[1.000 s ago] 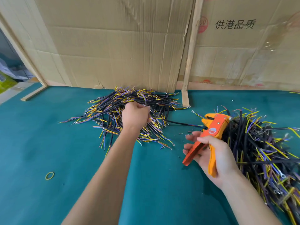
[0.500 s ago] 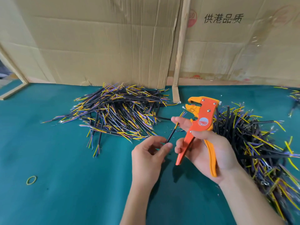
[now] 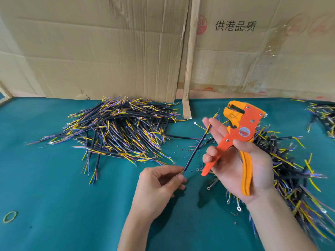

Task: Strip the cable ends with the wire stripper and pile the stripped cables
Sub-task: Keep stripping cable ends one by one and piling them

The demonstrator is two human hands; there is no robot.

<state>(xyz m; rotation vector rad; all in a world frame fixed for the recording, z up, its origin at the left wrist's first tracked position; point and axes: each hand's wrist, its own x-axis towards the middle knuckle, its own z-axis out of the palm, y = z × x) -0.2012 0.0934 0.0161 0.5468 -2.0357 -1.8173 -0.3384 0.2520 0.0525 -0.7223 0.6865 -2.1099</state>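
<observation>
A cable pile (image 3: 116, 131) lies at left on the table (image 3: 45, 187). The left hand (image 3: 159, 187) pinches the cable (image 3: 194, 153), which slants up and right to the right hand (image 3: 241, 160). That hand grips the stripper (image 3: 241, 131), head pointing up and away, beside another pile (image 3: 290, 169).

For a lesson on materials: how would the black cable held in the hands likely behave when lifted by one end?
The cable spans straight between left hand and right hand, so probably fairly stiff. It is thin, so likely light. Its round jacket may roll.

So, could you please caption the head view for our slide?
Left hand pinches a black cable while the right hand holds the orange wire stripper.
</observation>
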